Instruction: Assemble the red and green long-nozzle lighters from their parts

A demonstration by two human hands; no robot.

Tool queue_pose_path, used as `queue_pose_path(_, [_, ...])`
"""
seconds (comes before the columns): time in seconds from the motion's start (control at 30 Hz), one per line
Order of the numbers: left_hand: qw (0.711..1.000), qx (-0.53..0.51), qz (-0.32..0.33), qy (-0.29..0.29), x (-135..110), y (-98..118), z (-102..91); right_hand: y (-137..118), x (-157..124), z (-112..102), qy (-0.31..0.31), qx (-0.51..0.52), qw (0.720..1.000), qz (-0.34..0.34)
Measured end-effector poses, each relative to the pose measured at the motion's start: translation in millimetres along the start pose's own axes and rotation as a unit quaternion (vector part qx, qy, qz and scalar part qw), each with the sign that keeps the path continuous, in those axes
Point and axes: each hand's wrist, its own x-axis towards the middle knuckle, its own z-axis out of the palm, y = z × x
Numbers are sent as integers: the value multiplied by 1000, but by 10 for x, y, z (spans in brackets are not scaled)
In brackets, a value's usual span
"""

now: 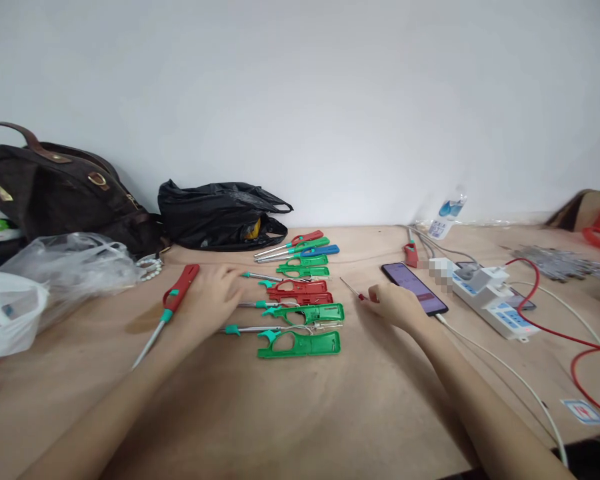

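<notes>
My left hand (pixel 214 297) lies flat on the wooden table (pixel 300 413), fingers stretched toward a row of red and green plastic lighter shells (pixel 300 313) with metal tubes. A finished red lighter (pixel 173 303) lies just left of that hand. My right hand (pixel 393 303) is closed around a small red-handled screwdriver (pixel 354 292), its thin tip pointing left toward the shells. More assembled lighters (pixel 300 248) in red, green and blue lie behind the row.
A phone (pixel 414 288) lies beside my right hand, cabled to a white power strip (pixel 495 303). A brown handbag (pixel 55 190), black plastic bag (pixel 220 217) and clear bags (pixel 70 267) stand at the back left. Red wire (pixel 555 330) and metal parts (pixel 560 263) lie right.
</notes>
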Motion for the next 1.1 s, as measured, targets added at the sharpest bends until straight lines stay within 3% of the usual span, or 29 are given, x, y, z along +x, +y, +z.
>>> queue_pose_path(0.07, [986,-113,121,-4,-104,214,-20,-33,-18,-24,2,-12,1000,-6])
queue_pose_path(0.2, [958,-200,208,-1,-265,448,-32,-168,-90,-136,21,3,999,-44])
queue_pose_path(0.27, [953,-205,225,-16,-302,467,-25,-258,-158,-186,2,44,992,-118])
queue_pose_path(0.37, [947,-211,234,-60,-318,451,-21,-383,-270,-191,-74,161,936,-303])
queue_pose_path(0.43, [946,-216,231,-72,-315,438,-26,-446,-325,-148,-95,168,916,-351])
queue_pose_path(0.7, [949,-235,206,-29,-277,321,-13,-559,-378,-41,-105,68,923,-364])
queue_pose_path(0.97, [951,-227,190,-88,-280,174,83,-545,-458,-154,-163,60,909,-378])
queue_pose_path(1.1, [947,-232,190,-114,-283,190,69,-484,-457,-198,-191,116,900,-375])
